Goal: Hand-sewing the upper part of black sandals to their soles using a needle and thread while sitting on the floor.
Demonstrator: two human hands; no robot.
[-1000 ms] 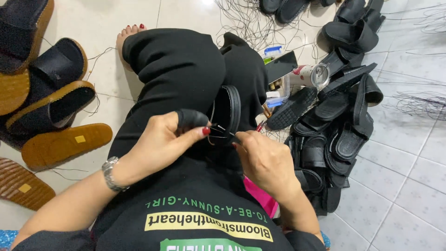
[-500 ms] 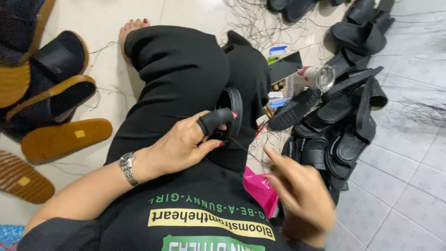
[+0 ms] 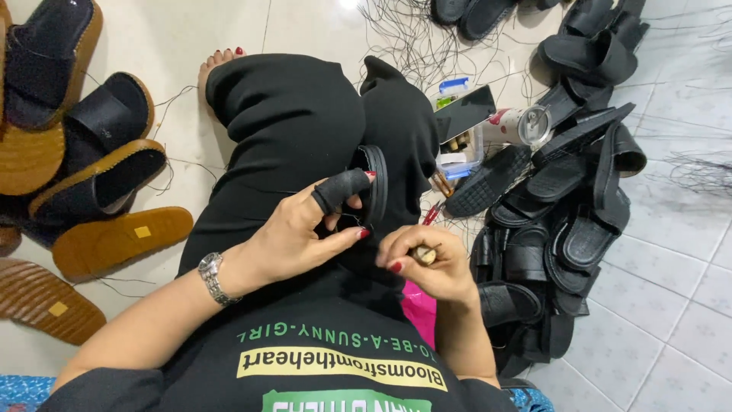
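I sit on the floor with a black sandal (image 3: 375, 183) resting on edge in my lap. My left hand (image 3: 305, 229) steadies it, a black finger guard (image 3: 339, 188) on the index finger, the thumb touching the sandal's rim. My right hand (image 3: 423, 263) is closed around a small wooden-handled tool (image 3: 424, 254) just right of the sandal, close to my left thumb. A silver wristwatch (image 3: 211, 276) is on my left wrist. I cannot make out any thread between the hands.
A heap of black sandals (image 3: 564, 221) lies at my right. Brown-soled sandals (image 3: 91, 191) lie at my left. A small box of tools with a dark phone (image 3: 465, 114) and a metal cup (image 3: 526, 126) sit ahead. Loose black threads (image 3: 412, 38) litter the tiles.
My right hand had swung out to the lower right, fingers spread, and has come back beside the sandal, closed on the tool. The left hand stays on the sandal.
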